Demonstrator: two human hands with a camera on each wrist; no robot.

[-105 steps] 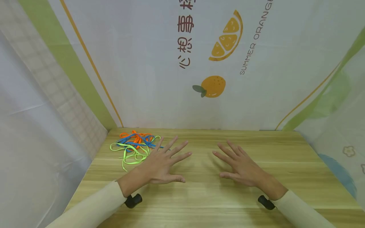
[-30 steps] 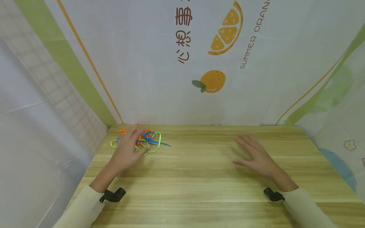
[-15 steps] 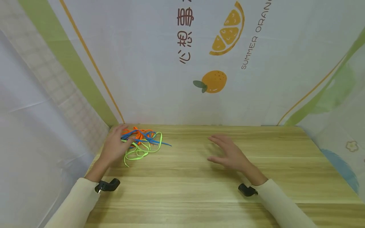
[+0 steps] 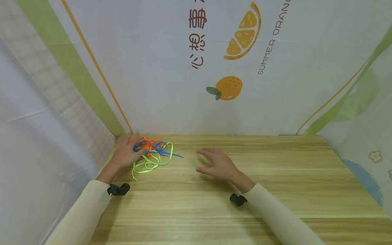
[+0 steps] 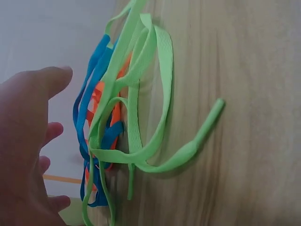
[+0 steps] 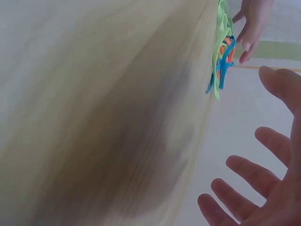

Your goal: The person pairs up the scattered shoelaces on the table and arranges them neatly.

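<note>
A loose tangle of shoelaces lies at the back left of the table in the head view: a yellow-green shoelace (image 5: 164, 61), a blue shoelace (image 4: 176, 155) and an orange shoelace (image 5: 116, 115). My left hand (image 4: 125, 153) hovers over the pile's left side, fingers apart, covering part of it. In the left wrist view, a gap shows between its thumb and the laces. The right hand (image 4: 218, 164) is held above the table to the right of the pile, fingers spread and holding nothing. One tipped end of the yellow-green lace sticks out over bare wood.
The wooden table (image 4: 275, 204) reaches a white printed curtain (image 4: 171, 102) at its back edge. More cloth (image 4: 36, 153) hangs close along the left side, near my left hand. A small black camera (image 4: 118, 189) sits on each wrist.
From beside the pile, my left hand has gone left to above the laces. The right hand first drew right, then came leftward past the middle. The yellow-green lace has shifted slightly.
</note>
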